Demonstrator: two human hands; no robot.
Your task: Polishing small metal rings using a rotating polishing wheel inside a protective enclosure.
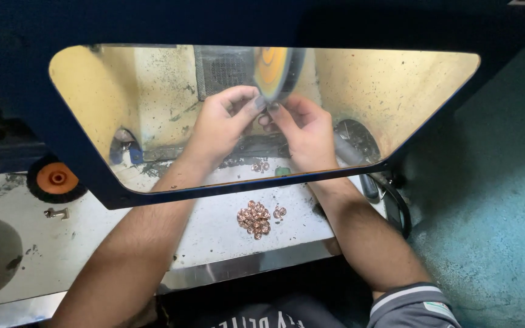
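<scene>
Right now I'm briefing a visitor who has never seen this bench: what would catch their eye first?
First, the two hands, left hand and right hand, meeting behind the clear shield and pinching a small ring-like part against the orange-faced spinning wheel at top centre. Next, the heap of copper-coloured rings on the worn white benchtop, just below the shield's edge. At far left lies a spare orange-hubbed wheel.

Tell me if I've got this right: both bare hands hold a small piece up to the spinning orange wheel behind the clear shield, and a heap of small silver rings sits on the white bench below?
Not quite. The head view shows the heap of small rings is copper-coloured, not silver. The rest stands: the left hand and right hand meet at the orange wheel behind the clear shield, and the heap lies on the white bench.
</scene>
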